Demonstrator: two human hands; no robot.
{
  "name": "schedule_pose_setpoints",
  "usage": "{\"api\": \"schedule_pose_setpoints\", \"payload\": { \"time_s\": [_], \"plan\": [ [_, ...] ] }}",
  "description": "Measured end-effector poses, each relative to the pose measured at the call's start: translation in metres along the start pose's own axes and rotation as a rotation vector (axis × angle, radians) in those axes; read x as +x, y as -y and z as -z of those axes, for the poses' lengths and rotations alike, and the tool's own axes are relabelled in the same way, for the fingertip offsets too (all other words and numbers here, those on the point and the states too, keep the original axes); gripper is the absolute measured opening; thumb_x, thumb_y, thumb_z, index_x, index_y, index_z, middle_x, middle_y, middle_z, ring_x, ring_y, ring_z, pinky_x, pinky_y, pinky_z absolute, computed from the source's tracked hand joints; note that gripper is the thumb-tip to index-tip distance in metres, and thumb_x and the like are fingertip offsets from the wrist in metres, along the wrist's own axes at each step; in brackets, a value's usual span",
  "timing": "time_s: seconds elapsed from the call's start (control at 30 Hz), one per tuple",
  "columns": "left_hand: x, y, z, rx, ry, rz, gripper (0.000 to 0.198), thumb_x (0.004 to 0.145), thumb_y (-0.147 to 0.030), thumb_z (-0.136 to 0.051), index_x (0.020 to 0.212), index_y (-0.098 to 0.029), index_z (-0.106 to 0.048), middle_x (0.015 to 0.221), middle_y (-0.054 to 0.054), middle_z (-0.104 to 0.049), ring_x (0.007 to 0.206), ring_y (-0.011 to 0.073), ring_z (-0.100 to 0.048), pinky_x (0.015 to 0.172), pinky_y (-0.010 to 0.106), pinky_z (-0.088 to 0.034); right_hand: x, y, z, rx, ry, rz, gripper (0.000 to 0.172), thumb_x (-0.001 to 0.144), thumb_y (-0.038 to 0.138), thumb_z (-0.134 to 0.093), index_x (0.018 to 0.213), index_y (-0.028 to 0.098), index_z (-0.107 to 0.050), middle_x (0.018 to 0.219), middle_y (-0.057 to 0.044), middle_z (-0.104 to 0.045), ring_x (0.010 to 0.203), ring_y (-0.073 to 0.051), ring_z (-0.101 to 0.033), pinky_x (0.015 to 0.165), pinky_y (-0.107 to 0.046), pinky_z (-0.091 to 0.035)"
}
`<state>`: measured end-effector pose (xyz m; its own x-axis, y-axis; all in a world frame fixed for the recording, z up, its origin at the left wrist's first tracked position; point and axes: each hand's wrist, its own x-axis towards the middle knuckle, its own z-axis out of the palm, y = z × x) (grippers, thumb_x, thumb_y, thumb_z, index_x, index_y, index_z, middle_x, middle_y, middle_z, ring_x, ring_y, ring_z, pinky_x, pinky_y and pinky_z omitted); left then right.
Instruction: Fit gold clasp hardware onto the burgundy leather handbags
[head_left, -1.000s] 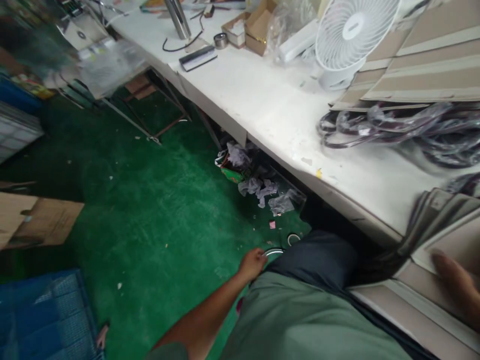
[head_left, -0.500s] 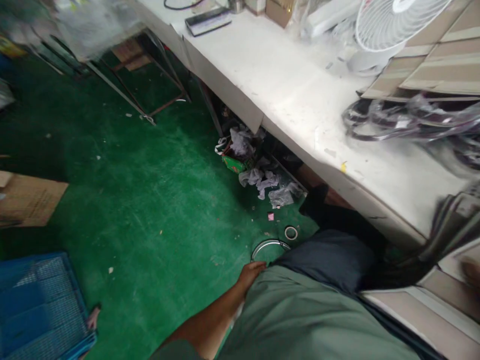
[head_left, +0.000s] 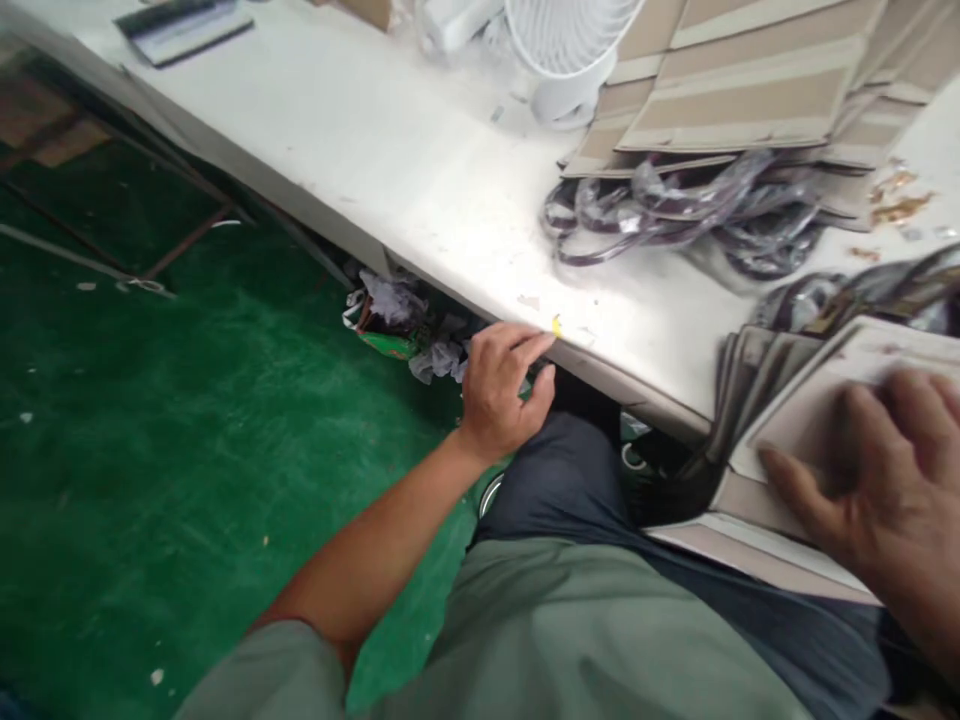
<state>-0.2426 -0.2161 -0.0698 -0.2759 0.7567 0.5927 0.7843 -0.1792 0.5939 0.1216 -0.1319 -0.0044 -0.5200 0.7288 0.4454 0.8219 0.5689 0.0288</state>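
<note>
The left hand [head_left: 501,390], free and with fingers half bent, is at the front edge of the counter [head_left: 420,190], just beside a small yellow mark [head_left: 556,326], while the right hand [head_left: 892,485] lies on the cardboard pieces [head_left: 802,415] at this same edge, and whether it grasps them I cannot tell.

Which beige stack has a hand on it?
The nearer stack, lower right: the right hand rests on it. The other stack lies farther back, beside the white fan.
</note>
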Motion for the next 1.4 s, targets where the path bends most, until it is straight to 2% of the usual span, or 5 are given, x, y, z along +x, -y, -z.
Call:
{"api": "schedule_pose_setpoints", "payload": {
  "time_s": [0.17,0.37,0.57,0.83,1.4],
  "plan": [
    [0.079,-0.029,-0.050,-0.011,0.182,-0.281,0.031,0.104,-0.036,-0.048,0.123,-0.018,-0.064,0.119,0.010,-0.067,0.119,0.0231,-0.058,0.106,0.041,-0.045,0.003,0.000,0.004,0.018,-0.012,0.026,0.078,0.086,0.046,-0.077,0.154,0.022,-0.047,0.161,-0.014,-0.041,0.150,-0.036,-0.035,0.122,-0.051,-0.027],
    [0.095,-0.033,-0.097,0.072,0.267,-0.331,0.041,0.104,-0.049,-0.047,0.109,-0.015,-0.070,0.097,0.008,-0.072,0.094,0.0230,-0.062,0.086,0.036,-0.048,0.004,-0.009,0.003,0.013,-0.027,0.055,0.073,0.090,0.048,-0.074,0.151,0.018,-0.048,0.159,-0.018,-0.043,0.150,-0.035,-0.035,0.122,-0.053,-0.025],
    [0.096,-0.034,-0.098,0.131,0.286,-0.386,0.033,0.103,-0.043,-0.050,0.099,-0.017,-0.071,0.092,0.008,-0.071,0.091,0.0234,-0.059,0.083,0.037,-0.045,0.007,-0.013,0.001,0.075,-0.060,0.015,0.072,0.092,0.063,-0.065,0.149,0.022,-0.051,0.158,-0.015,-0.046,0.148,-0.035,-0.039,0.121,-0.055,-0.028],
    [0.096,-0.037,-0.099,0.179,0.293,-0.403,0.028,0.102,-0.037,-0.051,0.093,-0.019,-0.071,0.090,0.007,-0.069,0.090,0.0232,-0.057,0.082,0.038,-0.044,0.004,-0.013,0.005,0.082,-0.060,0.008,0.070,0.093,0.065,-0.063,0.146,0.020,-0.055,0.157,-0.015,-0.047,0.148,-0.033,-0.039,0.123,-0.052,-0.027],
    [0.098,-0.047,-0.101,0.254,0.314,-0.395,0.026,0.102,-0.034,-0.051,0.090,-0.019,-0.069,0.088,0.007,-0.067,0.090,0.0235,-0.055,0.082,0.038,-0.043,0.001,-0.027,0.001,0.102,-0.060,0.082,0.072,0.090,0.049,-0.072,0.152,0.023,-0.045,0.162,-0.014,-0.039,0.145,-0.039,-0.040,0.118,-0.057,-0.029]
  ]
}}
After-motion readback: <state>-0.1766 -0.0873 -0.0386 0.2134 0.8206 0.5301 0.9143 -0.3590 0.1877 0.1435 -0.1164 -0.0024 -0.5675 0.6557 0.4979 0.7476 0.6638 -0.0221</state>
